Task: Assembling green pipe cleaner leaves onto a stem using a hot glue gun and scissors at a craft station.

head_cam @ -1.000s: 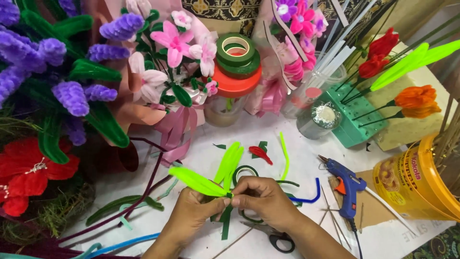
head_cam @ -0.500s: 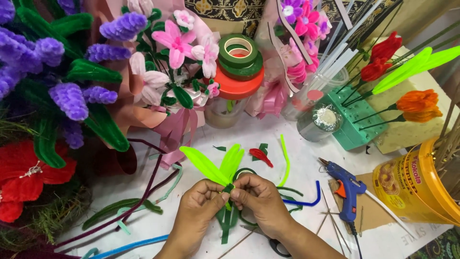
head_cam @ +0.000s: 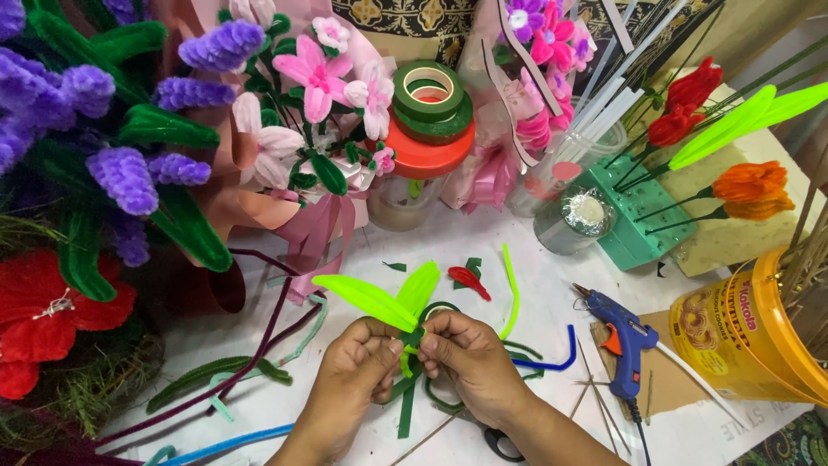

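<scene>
Lime-green leaves [head_cam: 379, 298] fan up-left; both hands [head_cam: 423, 367] pinch their stem base.

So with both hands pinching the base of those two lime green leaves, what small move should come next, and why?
Probably another turn of the dark green tape around the joint. The left hand and right hand meet where the two lime green leaves join a stem, and the tape's loose end hangs below, so the binding looks unfinished.
</scene>
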